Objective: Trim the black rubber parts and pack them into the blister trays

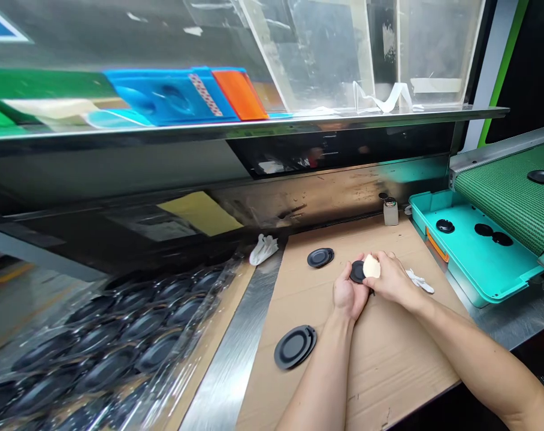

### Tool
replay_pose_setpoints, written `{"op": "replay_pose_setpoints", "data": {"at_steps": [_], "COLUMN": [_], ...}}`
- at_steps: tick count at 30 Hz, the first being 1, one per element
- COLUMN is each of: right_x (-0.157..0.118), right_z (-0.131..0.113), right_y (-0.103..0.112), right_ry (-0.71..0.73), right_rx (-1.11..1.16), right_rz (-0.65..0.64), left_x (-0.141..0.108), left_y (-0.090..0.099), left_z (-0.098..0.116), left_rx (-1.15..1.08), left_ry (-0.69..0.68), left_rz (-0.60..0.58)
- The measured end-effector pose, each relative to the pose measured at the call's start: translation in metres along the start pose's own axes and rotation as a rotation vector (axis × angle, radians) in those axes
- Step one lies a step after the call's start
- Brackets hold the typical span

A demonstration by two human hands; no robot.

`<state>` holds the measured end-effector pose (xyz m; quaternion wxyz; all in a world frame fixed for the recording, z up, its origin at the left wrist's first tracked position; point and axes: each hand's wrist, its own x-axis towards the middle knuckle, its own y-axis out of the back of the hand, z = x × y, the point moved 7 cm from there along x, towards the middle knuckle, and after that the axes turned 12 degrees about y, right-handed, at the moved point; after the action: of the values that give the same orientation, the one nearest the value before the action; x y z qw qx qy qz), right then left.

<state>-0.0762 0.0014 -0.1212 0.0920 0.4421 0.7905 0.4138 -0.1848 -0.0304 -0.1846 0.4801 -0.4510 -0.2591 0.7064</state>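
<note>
My left hand [349, 294] is closed around a round black plastic disc [357, 272], holding it above the cardboard sheet [335, 347]. In my right hand [389, 276] is a pale cream round pad [371, 267], pinched at its edge against the right side of the disc. Two more stacks of black discs lie on the cardboard: one [320, 257] beyond and left of my hands, another [295, 347] nearer, left of my left forearm. A crumpled white cloth or glove [419, 281] rests just right of my right hand.
On the left, a box [211, 353] lined with clear plastic holds rows of black discs. At right, a teal tray [470, 245] with several black parts sits below a green conveyor belt [510, 185]. A small bottle [390, 212] stands at the back. A metal shelf [317, 123] overhangs the bench.
</note>
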Motion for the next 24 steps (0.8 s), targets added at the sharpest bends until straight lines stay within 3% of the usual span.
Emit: {"op": "replay_pose_setpoints", "data": {"at_steps": [3,9,14,17,20,24], "right_x": [-0.003,-0.007,0.000,0.001,0.002,0.005], "right_z": [-0.005,-0.024,-0.019,-0.020,-0.016,-0.021], "right_y": [-0.002,-0.011,-0.009,-0.011,-0.006,-0.006], "right_ry": [0.031,0.113,-0.005,0.006,-0.092,-0.064], "right_rx": [-0.015,-0.159,-0.338,-0.397,-0.513,-0.602], "right_rz": [0.006,-0.113,-0.065,-0.096,-0.073,-0.103], "left_x": [0.000,0.003,0.007,0.007,0.006,0.005], "left_y": [-0.004,-0.005,-0.006,-0.006,-0.008,-0.012], "left_z": [0.001,-0.004,-0.006,-0.008,-0.006,-0.006], "left_rx": [-0.018,-0.032,-0.065,-0.072,-0.095,-0.142], "left_ry": [-0.040,0.002,-0.044,-0.010,0.000,0.043], "left_rz": [-0.044,-0.028,-0.074,-0.083,-0.093,-0.101]}}
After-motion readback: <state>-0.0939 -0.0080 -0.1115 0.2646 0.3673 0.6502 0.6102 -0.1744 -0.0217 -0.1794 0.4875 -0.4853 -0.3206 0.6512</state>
